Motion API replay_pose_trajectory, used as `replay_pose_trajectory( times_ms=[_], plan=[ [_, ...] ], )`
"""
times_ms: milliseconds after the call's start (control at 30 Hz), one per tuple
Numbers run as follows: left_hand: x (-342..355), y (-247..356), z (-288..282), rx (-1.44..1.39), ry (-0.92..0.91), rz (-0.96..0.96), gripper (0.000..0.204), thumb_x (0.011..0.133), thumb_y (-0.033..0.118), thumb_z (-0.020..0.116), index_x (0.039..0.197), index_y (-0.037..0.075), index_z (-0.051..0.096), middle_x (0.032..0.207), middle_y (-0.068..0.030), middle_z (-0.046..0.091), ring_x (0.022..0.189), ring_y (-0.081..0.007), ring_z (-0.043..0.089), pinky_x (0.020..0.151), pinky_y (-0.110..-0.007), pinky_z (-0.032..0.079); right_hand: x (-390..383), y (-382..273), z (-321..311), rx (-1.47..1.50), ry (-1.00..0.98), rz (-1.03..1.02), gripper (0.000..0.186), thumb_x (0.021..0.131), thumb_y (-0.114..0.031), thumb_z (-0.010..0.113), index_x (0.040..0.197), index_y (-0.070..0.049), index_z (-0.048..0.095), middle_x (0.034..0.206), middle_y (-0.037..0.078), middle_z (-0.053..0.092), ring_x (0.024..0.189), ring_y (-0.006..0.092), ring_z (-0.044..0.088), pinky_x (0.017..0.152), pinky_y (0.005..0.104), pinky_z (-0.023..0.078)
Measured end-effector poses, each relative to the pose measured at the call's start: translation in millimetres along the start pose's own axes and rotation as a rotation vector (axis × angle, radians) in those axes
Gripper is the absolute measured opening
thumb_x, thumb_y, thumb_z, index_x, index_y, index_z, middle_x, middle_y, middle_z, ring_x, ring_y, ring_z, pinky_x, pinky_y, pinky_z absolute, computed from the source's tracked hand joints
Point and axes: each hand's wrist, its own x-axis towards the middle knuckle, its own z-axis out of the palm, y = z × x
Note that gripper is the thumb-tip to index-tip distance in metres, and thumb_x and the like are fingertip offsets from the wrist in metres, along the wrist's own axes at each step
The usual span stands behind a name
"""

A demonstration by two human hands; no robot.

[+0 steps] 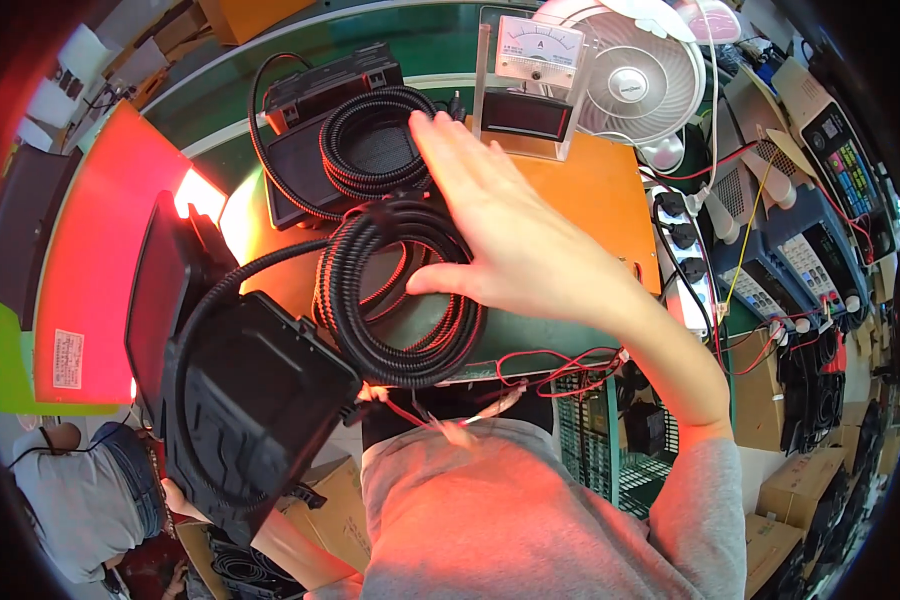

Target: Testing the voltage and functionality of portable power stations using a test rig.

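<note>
My left hand [176, 499] is mostly hidden behind a black plastic housing [245, 395], gripping its lower edge and holding it tilted off the bench's front edge. A black corrugated cable runs from the housing to a thick coil [404, 360] at the bench's front edge. At the coil's right side is my right hand [485, 195], with fingers stretched out and the thumb apart over the coil's opening. Whether its palm presses on the coil I cannot tell. Behind lies a second cable coil [335, 150] on a flat black device [288, 198].
A brightly lit red panel [95, 270] stands at the left. An analog meter [538, 50] on a stand and a white fan [628, 85] are at the back. Bench instruments [810, 255] and a power strip [685, 250] sit right. Another person [90, 500] is at lower left.
</note>
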Motion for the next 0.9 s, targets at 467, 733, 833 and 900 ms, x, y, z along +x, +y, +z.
replay_pose_trajectory(
  times_ms=[467,733,833,900],
  plan=[
    [12.7,-29.0,40.3,0.188,0.403,-0.018,0.066,0.082,0.052,0.046,0.128,0.005,0.045,0.129,-0.0108,0.050,0.114,-0.0287,0.050,0.098,-0.045,0.038,-129.4,-100.9,31.6,0.341,-0.171,0.308,0.045,0.070,-0.018,0.076,0.104,0.005,0.058,0.092,0.014,0.061,0.081,0.0253,0.061,0.072,0.0345,0.051],
    [7.3,-41.8,32.9,0.327,0.528,-0.081,0.062,0.081,0.046,0.056,0.122,0.000,0.047,0.122,-0.0156,0.053,0.107,-0.0256,0.056,0.093,-0.038,0.044,-133.5,-103.5,42.8,0.365,-0.091,0.374,0.020,0.076,-0.004,0.066,0.094,0.003,0.059,0.075,0.011,0.059,0.064,0.0255,0.060,0.055,0.0343,0.050],
    [9.9,-39.7,25.7,0.322,0.561,-0.100,0.062,0.081,0.046,0.056,0.121,0.000,0.048,0.121,-0.0149,0.054,0.105,-0.0257,0.056,0.092,-0.038,0.045,-141.3,-99.8,33.8,0.257,-0.109,0.343,0.018,0.075,-0.003,0.066,0.090,0.002,0.059,0.075,0.011,0.059,0.062,0.0261,0.060,0.055,0.0338,0.051],
    [11.4,-38.5,26.2,0.318,0.573,-0.108,0.060,0.082,0.046,0.055,0.120,0.000,0.048,0.120,-0.0144,0.054,0.105,-0.0253,0.056,0.092,-0.038,0.044,-142.9,-96.9,30.3,0.293,-0.188,0.410,0.015,0.075,-0.003,0.065,0.088,0.002,0.059,0.073,0.011,0.057,0.062,0.0263,0.060,0.055,0.0339,0.051]
  ],
)
